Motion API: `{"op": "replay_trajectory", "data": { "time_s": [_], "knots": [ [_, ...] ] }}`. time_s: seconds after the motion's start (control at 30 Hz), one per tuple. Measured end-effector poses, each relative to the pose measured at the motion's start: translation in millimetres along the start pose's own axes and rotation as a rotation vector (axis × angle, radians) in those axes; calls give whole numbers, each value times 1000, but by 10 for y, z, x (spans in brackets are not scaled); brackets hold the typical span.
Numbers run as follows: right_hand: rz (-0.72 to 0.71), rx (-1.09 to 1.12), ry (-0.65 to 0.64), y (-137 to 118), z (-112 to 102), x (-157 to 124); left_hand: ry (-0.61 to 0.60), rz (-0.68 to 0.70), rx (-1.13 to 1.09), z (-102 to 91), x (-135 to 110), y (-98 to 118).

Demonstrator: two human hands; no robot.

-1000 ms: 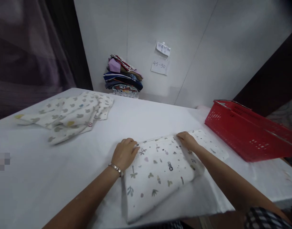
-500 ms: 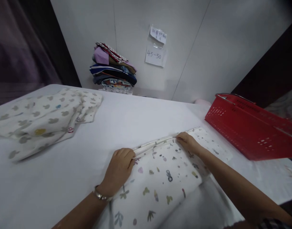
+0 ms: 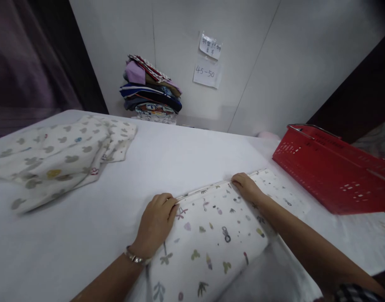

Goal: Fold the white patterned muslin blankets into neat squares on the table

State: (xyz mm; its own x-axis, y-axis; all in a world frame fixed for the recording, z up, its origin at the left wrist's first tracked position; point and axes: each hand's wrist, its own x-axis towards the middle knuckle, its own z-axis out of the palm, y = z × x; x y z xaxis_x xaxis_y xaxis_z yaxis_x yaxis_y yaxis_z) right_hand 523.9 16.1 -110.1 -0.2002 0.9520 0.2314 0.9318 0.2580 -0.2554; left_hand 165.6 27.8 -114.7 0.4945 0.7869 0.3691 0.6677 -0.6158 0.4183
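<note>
A white garment (image 3: 208,239) printed with small plants and figures lies partly folded on the white table in front of me; its exact kind I cannot make out. My left hand (image 3: 157,224) is closed on the left end of its far edge, the thumb tucked along the fold. Further right, my right hand (image 3: 246,187) pinches the same edge with bent fingers. The fabric between both hands runs nearly straight. Beyond my right hand another part of the print spreads out, and my right forearm covers some of it.
A second white garment (image 3: 69,159) with grey animal-head prints lies crumpled at the left. Folded clothes (image 3: 151,92) are stacked at the table's far side by the wall. The red plastic basket (image 3: 330,172) stands at the right. Paper signs (image 3: 207,74) hang on the wall.
The far edge between my hands has gone from a raised, bunched fold to a flatter, straighter line. Both hands keep their hold in nearly the same place.
</note>
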Motion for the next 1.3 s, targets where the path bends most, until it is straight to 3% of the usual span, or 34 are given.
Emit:
{"op": "replay_trajectory", "data": {
  "time_s": [0.4, 0.6, 0.97, 1.3],
  "knots": [
    [-61, -22, 63, -44, -28, -44, -17, 40, 18, -32, -16, 31],
    [23, -14, 46, -22, 0, -112, -29, 72, -37, -11, -30, 20],
    [-99, -3, 66, -32, -39, -115, -98, 36, 29, -17, -59, 64],
    [-13, -12, -83, 4, -49, 28, -26, 0, 42, 11, 36, 38]
  ]
}}
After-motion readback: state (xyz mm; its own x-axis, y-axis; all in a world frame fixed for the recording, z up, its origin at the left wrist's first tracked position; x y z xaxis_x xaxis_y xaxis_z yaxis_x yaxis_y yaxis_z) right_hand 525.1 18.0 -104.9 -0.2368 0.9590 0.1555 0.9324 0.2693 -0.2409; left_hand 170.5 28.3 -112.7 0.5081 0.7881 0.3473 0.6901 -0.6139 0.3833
